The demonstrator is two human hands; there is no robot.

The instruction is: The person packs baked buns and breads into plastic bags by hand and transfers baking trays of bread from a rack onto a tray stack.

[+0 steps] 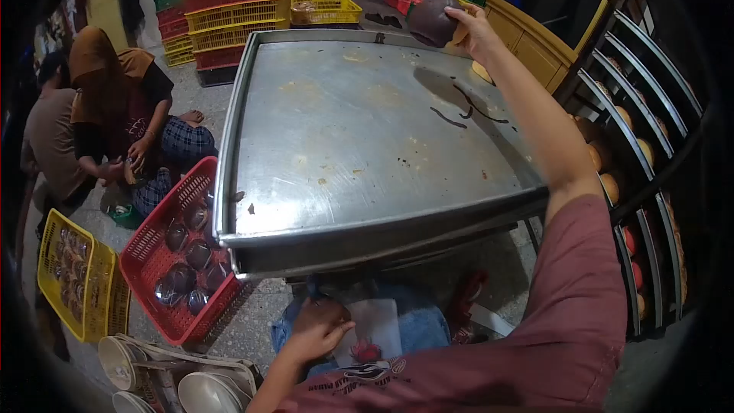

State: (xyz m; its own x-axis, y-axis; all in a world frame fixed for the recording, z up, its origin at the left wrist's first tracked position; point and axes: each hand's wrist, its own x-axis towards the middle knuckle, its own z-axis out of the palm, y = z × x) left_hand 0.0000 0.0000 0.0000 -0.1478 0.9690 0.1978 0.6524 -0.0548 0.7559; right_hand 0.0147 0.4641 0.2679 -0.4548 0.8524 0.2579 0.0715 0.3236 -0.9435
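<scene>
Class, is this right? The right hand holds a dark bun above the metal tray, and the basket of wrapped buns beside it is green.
No: in the head view, the basket of wrapped buns beside the metal tray is red, not green. The right hand does hold a dark bun above the tray.

Left: two people [111, 111], seated on floor. Beyond: stacked crates [238, 11], red and yellow. Upper right: yellowish cabinet [554, 11].

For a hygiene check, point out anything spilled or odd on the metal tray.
Dark streaks lie toward the far right of the metal tray, with crumbs and pale smears scattered elsewhere; they look like leftover residue.
</scene>
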